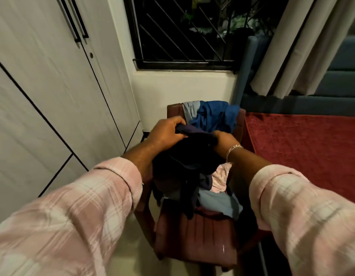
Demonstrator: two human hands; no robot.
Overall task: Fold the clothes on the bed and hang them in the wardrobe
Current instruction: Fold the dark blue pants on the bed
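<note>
A dark navy garment (184, 162) hangs bunched between my two hands above a maroon plastic chair (194, 242). My left hand (164, 132) grips its upper left edge with curled fingers. My right hand (225, 141), with a silver bracelet at the wrist, grips the upper right edge. On the chair lie a blue garment (214, 116), a grey-blue one (218, 202) and a pale pink one (220, 178). The white wardrobe (47, 92) stands at the left with its doors closed.
The bed with a dark red cover (304, 148) lies to the right, its blue padded headboard (331, 86) behind. A barred window (184, 32) and beige curtain (300, 42) are at the back. Pale floor (136, 246) shows between wardrobe and chair.
</note>
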